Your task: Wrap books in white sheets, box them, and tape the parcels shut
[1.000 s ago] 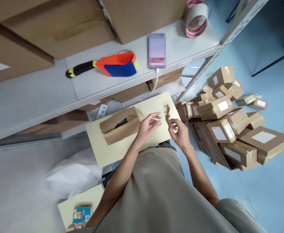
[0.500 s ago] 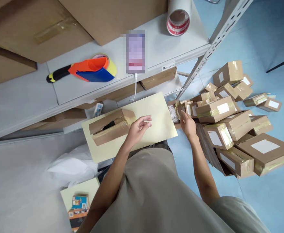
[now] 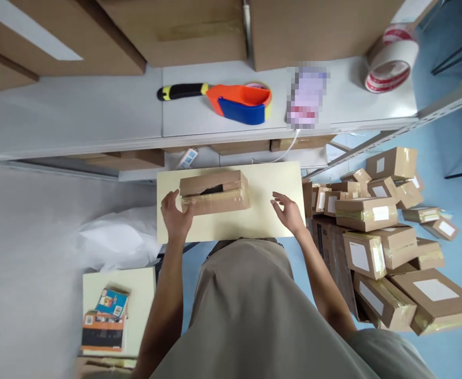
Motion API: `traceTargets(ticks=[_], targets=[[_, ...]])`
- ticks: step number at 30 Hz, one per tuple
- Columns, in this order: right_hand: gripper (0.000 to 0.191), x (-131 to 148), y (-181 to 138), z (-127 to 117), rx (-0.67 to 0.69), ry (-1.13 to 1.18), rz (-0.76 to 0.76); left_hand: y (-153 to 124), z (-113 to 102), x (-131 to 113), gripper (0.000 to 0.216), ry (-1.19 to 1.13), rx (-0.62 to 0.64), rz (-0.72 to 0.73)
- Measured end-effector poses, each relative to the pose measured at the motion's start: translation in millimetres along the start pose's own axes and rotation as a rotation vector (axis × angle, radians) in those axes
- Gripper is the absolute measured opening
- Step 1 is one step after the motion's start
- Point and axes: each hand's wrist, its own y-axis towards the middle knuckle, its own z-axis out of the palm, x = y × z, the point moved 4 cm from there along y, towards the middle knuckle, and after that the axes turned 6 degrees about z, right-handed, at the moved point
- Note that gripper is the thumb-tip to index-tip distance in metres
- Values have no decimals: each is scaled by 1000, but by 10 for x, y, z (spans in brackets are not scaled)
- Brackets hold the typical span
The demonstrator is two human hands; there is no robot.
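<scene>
Two hands at a cream board [image 3: 254, 223] — left hand [image 3: 176, 217] clasps a taped box [image 3: 215, 191], right hand [image 3: 289, 213] hovers open. Grey shelf [image 3: 97, 113] behind — parcels [image 3: 367, 213] heaped right.

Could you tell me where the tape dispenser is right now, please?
In the head view, the tape dispenser lies on the shelf, upper centre, just left of the phone.

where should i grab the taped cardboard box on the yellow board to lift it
By its two short ends, one hand from each side. The cardboard box lies flat on the yellow board, and its top flaps gape, so gripping from above may crush them. The left hand touches its left end.
</scene>
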Motion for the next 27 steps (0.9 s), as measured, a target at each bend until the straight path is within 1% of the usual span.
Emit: traceTargets(ticks=[2,3,5,6,9,11,14,17,22,25,27], targets=[[62,205,115,270,41,55,0,57,-22,267,73,-41,30,-46],[68,290,171,402,53,68,9,87,-10,358,75,-83,56,-51],[78,433,269,652,62,63,35,150,53,460,71,-160,153,4],[80,495,307,765,61,50,45,177,87,491,67,-192,190,37],[74,650,361,1041,41,-42,55,235,165,569,57,-275,248,102],[69,724,345,1156,12,-133,62,252,191,627,55,-324,254,111],[69,785,264,1223,-37,-221,100,256,200,697,53,-381,265,117],[71,801,136,1192,-86,-261,148,235,190,705,52,-431,284,144],[74,744,-141,1091,-156,-256,220,92,220,609,54,-494,303,186],[74,671,-287,1086,-185,-229,256,-44,287,549,54,-503,319,180],[74,626,-349,1103,-178,-239,279,-122,326,523,54,-489,297,161]])
